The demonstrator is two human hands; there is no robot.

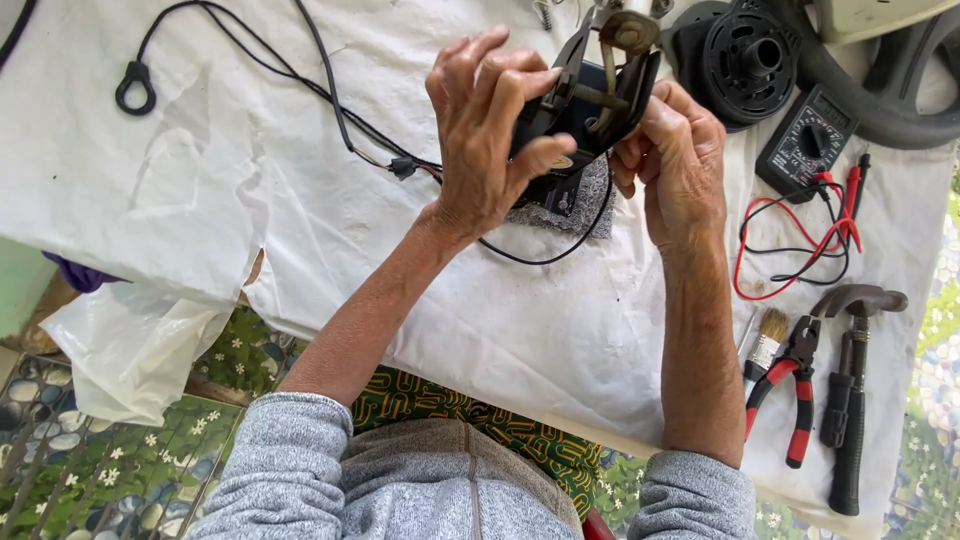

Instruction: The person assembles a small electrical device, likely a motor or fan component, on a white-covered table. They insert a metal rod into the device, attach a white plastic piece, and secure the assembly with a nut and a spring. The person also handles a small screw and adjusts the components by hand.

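Both my hands hold a black motor housing raised above the table. My left hand wraps its left side, fingers curled over the top edge. On the housing's right side, my right hand grips with fingertips against the casing. A brass-coloured shaft end sticks up from the part. A black cable runs from it across the white sheet to a ring-shaped end at the upper left.
A black multimeter with red and black leads lies at the right. Below it are a paintbrush, red-handled pliers and a hammer. A round black fan part sits at the top right.
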